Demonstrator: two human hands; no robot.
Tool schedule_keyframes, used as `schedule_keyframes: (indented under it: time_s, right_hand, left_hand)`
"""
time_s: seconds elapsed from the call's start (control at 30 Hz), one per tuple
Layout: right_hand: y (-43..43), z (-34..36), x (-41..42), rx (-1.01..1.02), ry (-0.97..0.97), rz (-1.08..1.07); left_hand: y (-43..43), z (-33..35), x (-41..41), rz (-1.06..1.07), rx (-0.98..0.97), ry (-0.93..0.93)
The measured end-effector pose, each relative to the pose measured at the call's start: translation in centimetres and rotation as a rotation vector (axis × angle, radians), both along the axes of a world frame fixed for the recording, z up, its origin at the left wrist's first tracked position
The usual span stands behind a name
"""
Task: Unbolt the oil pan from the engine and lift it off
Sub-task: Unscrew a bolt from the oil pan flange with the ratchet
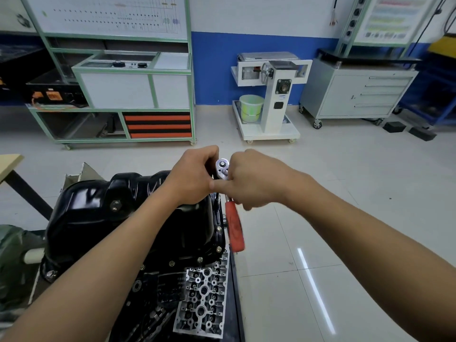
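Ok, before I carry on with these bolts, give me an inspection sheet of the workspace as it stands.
Surface: dark stand edge beneath the engine; pale tiled floor around.
Job's things: black oil pan seated on the engine, flange bolts in place along its near edge; red-handled ratchet at the pan's right edge.
Clutter: cardboard behind the pan; aluminium casting below it.
Grippers: left hand and right hand both grip the ratchet near its head.
Cables: loose wires hanging at the far wall; orange cable at far left.
Surroundings: green-framed bench, white stand with a bucket, grey drawer cabinet.
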State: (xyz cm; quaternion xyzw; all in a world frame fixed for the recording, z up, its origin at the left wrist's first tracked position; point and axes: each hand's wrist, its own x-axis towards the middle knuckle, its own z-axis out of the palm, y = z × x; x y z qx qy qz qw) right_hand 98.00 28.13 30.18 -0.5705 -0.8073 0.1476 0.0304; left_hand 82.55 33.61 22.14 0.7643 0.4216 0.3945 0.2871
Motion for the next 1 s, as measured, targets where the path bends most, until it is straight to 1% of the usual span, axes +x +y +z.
schedule_keyframes:
  time_s: [0.1, 0.23, 0.3, 0.37, 0.4, 0.43, 0.47, 0.5, 0.57, 0.67, 0.77, 0.93, 1.0]
  right_hand:
    - [0.0, -0.6, -0.2, 0.026, 0.035, -0.006]
    - [0.6, 0.3, 0.4, 0.041, 0.039, -0.031]
    - [1.0, 0.6, 1.0, 0.150, -0.068, -0.040]
    - [1.4, 0.8, 1.3, 0.352, -0.225, -0.021]
    - [1.6, 1.0, 1.5, 0.420, -0.278, 0.001]
    - [2.0, 0.9, 1.7, 0.440, -0.298, 0.022]
    - [2.4, 0.8, 1.8, 0.408, -0.293, 0.066]
    - [2.8, 0.7, 1.9, 0.348, -0.257, 0.115]
    - [3.2, 0.5, 2.0, 0.307, -0.181, 0.214]
    - [3.4, -0.1, 2.2, 0.279, -0.053, 0.251]
    - [3.3, -0.5, 2.2, 0.271, -0.020, 0.211]
    - [3.0, 0.2, 2.2, 0.383, -0.099, -0.006]
    - [2.7, 0.8, 2.4, 0.374, -0.122, -0.041]
  left_hand:
    - [-0.1, 0.0, 0.0, 0.020, 0.039, 0.009]
    - [-0.2, 0.1, -0.2, -0.011, -0.006, 0.023]
    - [-0.3, 0.2, -0.3, -0.074, -0.058, 0.012]
    - [-0.3, 0.5, -0.5, -0.119, -0.104, 0.027]
    - [-0.2, 0.8, -0.5, -0.136, -0.133, 0.037]
    - [-0.1, 1.0, -0.6, -0.150, -0.158, 0.051]
    - [0.0, 1.1, -0.7, -0.158, -0.164, 0.072]
    - [0.1, 1.1, -0.8, -0.157, -0.157, 0.099]
    - [0.1, 1.2, -0.9, -0.147, -0.144, 0.143]
    - [0.2, 1.3, -1.0, -0.125, -0.135, 0.138]
    - [0.1, 1.3, -0.8, -0.100, -0.133, 0.118]
    - [0.0, 1.0, -0.5, -0.057, -0.139, 0.069]
    - [-0.1, 0.8, -0.4, -0.036, -0.137, 0.055]
